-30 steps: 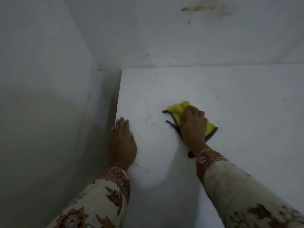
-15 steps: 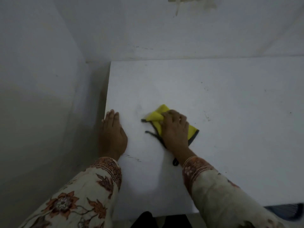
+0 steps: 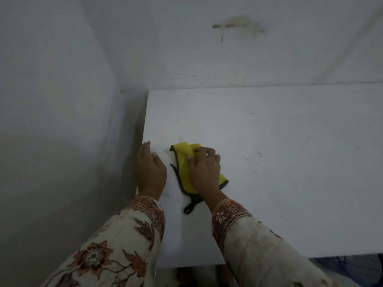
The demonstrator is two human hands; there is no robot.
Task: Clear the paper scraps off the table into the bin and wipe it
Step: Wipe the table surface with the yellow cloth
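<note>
**Wiping Near the Left Edge: Risks to Watch**

While we press the yellow cloth (image 3: 185, 171) onto the white surface (image 3: 279, 172) with our right hand (image 3: 205, 172), the main hazards come from the nearby edge. The right hand lies palm-down with fingers curled over the cloth, pinning it flat rather than gripping it in a fist. The left hand (image 3: 150, 172) rests open and flat at the 9 o'clock edge of the surface, holding nothing, with its fingertips reaching just past that edge.

No paper scraps and no bin are visible in the head view, so we judge that clearing is done and wiping is in progress.

Possible faults:

1. The cloth sits just beside the left hand. A stroke toward 9 o'clock could push it against that hand or off the edge into the gap by the wall (image 3: 62, 121).
2. A dark loop (image 3: 189, 208) trails from the cloth toward 6 o'clock. It could snag under the right wrist and bunch the cloth.
3. Small dark specks (image 3: 259, 154) remain toward 3 o'clock. Short strokes confined to the left side would leave them.
4. Leaning weight on the left hand at the edge could let it slip off.
</note>
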